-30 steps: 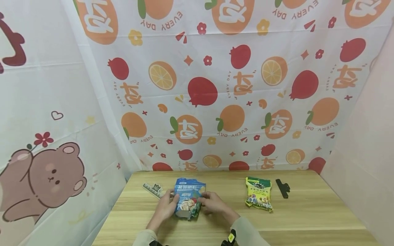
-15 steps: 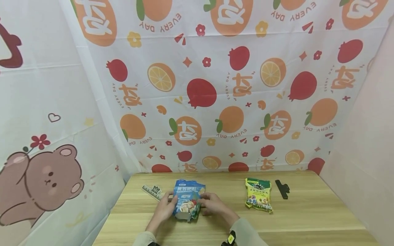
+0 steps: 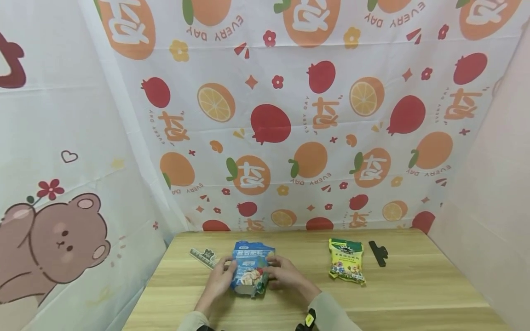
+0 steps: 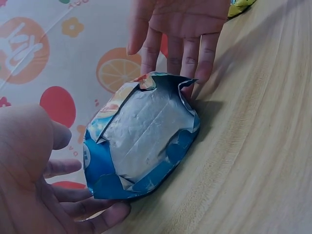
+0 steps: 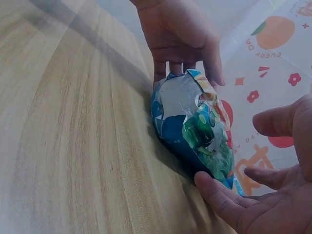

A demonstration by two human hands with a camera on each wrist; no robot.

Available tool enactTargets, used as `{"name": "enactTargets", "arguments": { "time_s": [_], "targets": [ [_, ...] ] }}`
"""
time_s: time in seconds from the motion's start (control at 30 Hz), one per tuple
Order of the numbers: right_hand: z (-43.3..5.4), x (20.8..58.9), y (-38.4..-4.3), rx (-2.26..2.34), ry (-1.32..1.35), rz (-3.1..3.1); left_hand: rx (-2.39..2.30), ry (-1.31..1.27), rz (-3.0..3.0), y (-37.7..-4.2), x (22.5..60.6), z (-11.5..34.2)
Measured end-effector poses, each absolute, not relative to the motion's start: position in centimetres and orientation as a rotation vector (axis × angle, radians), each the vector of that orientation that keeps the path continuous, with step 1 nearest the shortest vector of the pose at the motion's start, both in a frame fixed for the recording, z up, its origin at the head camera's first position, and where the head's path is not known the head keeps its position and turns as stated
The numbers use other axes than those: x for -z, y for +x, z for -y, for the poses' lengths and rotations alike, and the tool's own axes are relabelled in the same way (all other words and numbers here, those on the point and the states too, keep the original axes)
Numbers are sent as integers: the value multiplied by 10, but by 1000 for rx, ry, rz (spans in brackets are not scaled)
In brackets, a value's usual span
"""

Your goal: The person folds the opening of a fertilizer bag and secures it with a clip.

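A blue packet [image 3: 250, 266] with white lettering and a food picture lies on the wooden table, between two bare hands. Its near end is folded in, baring a pale silvery bottom [image 4: 146, 131]. At the packet's left side, the left hand [image 3: 219, 278] touches it with loosely bent fingers; in the left wrist view its thumb stands away from the packet. On the other side the right hand [image 3: 287, 278] has its fingertips at the packet's edge. The right wrist view shows that hand's thumb [image 5: 275, 122] raised off the packet, the palm turned toward it.
A yellow and green packet [image 3: 347, 262] printed with flowers lies to the right, with a black clip [image 3: 378, 253] beyond it. Close to the left hand lies a clip with piano-key print [image 3: 202, 257]. A fruit-print cloth [image 3: 290, 161] hangs behind the table [image 3: 393, 299].
The head view has shifted slightly. Both hands stay at the sides of the blue packet, which has moved very slightly left with them.
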State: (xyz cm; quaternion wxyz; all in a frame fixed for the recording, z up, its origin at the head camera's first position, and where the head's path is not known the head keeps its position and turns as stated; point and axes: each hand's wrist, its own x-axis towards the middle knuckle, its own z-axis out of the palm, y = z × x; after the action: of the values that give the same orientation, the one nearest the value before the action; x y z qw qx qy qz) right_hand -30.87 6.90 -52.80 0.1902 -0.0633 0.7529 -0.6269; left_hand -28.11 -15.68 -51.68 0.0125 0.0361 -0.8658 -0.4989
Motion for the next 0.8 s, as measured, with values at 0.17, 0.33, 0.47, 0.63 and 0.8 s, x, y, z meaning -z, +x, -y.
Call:
{"name": "enactTargets", "arguments": {
  "time_s": [0.17, 0.33, 0.47, 0.63, 0.8],
  "targets": [
    [-68, 526, -308, 1757, -196, -2147, 1564, 124, 2682, -280, 515, 157],
    [-67, 525, -306, 1763, -191, -2143, 1558, 126, 2683, -278, 516, 157],
    [-65, 526, -306, 1782, -209, -2137, 1542, 126, 2681, -276, 516, 158],
    [-64, 526, -306, 1811, -241, -2123, 1533, 105, 2664, -275, 514, 158],
    [-64, 524, -307, 1840, -263, -2109, 1555, 102, 2677, -274, 510, 158]
  ]
}}
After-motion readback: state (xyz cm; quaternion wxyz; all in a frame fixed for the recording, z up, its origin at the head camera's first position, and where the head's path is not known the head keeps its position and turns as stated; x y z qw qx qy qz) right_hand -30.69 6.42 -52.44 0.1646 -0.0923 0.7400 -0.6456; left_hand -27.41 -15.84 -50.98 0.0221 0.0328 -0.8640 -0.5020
